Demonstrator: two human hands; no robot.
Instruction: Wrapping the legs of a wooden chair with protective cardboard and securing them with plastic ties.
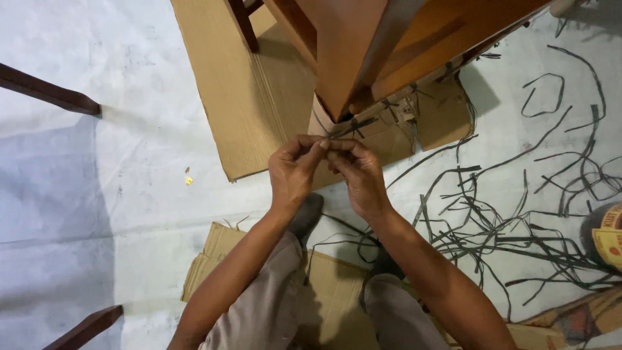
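Observation:
My left hand (293,170) and my right hand (358,174) meet in front of the corner of a brown wooden piece of furniture (363,45). Both pinch the ends of a thin dark strap (346,129) that runs around cardboard padding (389,126) wrapped on the furniture's lower edge. The fingertips of both hands touch each other at the strap. Other strap knots sit along the same cardboard edge.
A flat cardboard sheet (240,97) lies under the furniture on a white floor covering (97,194). A tangle of loose dark straps (518,220) spreads at the right. More cardboard (330,291) lies under my knees. Dark wooden legs (45,91) stick in from the left.

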